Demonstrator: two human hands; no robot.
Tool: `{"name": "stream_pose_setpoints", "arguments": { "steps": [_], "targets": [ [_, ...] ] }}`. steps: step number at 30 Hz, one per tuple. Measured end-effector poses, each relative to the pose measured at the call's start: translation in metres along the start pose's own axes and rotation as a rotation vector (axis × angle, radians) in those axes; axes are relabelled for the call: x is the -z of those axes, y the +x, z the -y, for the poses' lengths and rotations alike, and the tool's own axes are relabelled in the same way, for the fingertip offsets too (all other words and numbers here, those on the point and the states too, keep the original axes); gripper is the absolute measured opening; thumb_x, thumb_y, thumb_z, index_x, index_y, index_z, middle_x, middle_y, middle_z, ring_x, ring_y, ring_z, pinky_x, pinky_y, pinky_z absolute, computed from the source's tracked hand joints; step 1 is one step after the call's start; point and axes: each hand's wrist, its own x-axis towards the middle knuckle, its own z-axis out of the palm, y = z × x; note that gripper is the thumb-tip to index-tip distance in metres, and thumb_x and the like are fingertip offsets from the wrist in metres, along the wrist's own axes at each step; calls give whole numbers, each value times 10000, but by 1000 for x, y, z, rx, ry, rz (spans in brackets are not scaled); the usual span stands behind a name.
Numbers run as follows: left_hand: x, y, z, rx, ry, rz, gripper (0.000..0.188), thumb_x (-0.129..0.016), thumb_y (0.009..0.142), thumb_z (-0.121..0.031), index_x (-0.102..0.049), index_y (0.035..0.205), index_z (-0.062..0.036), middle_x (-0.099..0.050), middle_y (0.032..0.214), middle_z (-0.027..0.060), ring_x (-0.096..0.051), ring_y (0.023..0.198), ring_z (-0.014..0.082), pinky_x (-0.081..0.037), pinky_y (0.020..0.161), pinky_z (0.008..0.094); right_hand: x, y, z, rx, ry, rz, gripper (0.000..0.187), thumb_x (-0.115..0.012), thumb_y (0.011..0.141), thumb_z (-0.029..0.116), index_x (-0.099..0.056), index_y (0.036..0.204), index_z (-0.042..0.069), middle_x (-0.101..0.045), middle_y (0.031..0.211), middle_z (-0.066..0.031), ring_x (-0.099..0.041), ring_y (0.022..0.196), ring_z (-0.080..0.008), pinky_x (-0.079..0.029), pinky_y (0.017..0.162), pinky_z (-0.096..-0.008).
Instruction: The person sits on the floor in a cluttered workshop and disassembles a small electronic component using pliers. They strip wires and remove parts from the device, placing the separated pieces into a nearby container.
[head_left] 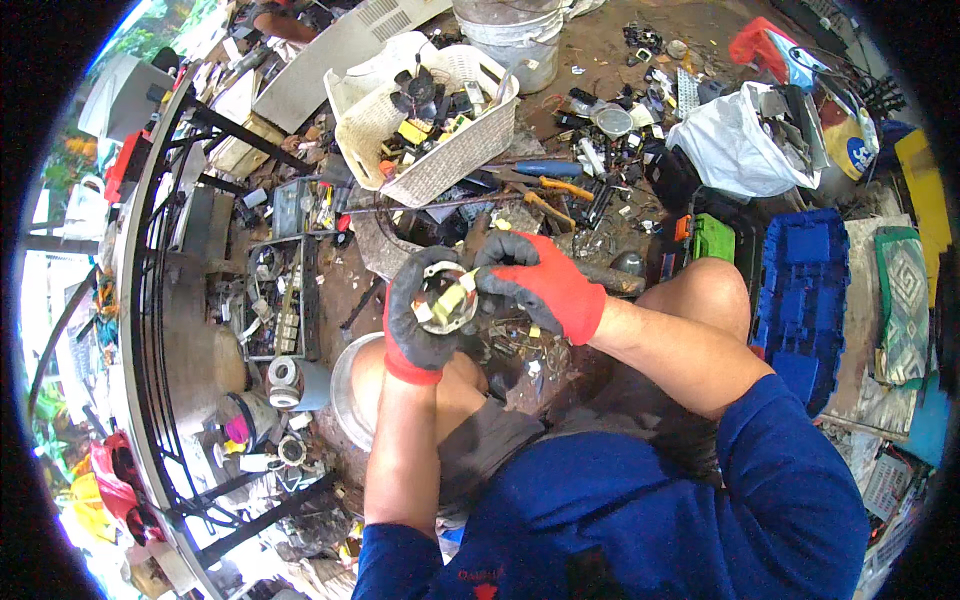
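Note:
My left hand [408,318], in a red and grey work glove, is wrapped round a round, pale-rimmed part [462,324] with a hollow, reddish-brown inside. A pale yellow strip [452,299] lies across its opening; whether it is fixed to the part I cannot tell. My right hand [545,288], in a matching glove, meets the left from the right side. Its thumb and fingertips are pinched at the strip's upper end. Both hands are held above the littered ground between my knees.
Ahead stands a cream plastic basket [440,170] of scrap parts, with a white bucket [510,45] behind. Orange-handled tools [565,187] lie beyond my hands. A blue plastic tray [800,310] is at right, a white sack [745,140] farther off. A black metal frame [150,330] runs along the left.

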Motion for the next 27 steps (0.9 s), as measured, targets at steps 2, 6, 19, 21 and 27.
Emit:
{"name": "stream_pose_setpoints", "arguments": {
  "steps": [2,6,19,21,27],
  "targets": [
    [12,11,-5,-273,396,-147,445,-512,959,-440,-659,1072,-36,-693,940,90,-658,799,216,-554,678,342,2,0,9,86,-174,22,132,-625,912,93,-606,1004,0,-635,894,-57,-626,817,-129,-522,739,-291],
    [18,21,-42,-346,76,-437,402,-521,959,-430,-652,1022,-56,-684,905,73,-667,809,205,-568,655,341,26,-2,34,166,-44,-87,126,-634,915,126,-598,937,7,-612,854,-49,-626,784,-143,-526,735,-305],
    [7,-2,-21,-21,-153,-121,458,-426,1021,-410,-660,1086,-22,-698,979,107,-669,911,220,-558,814,351,46,6,53,37,-1264,49,322,-684,815,318,-668,984,45,-678,959,-189,-659,945,-359,-520,806,-438],
    [3,0,-20,23,-197,-230,498,-452,989,-476,-667,1084,-36,-707,913,107,-688,791,269,-568,622,368,42,-1,32,452,-1357,-112,342,-697,811,292,-652,1057,58,-674,999,-181,-645,966,-367,-513,824,-451],
    [-13,2,-21,182,-422,-329,535,-498,947,-529,-692,1068,-46,-729,940,106,-704,766,281,-587,557,362,25,2,30,216,-1277,-9,269,-724,811,235,-669,987,40,-673,901,-142,-666,891,-330,-519,756,-427]
  ]
}}
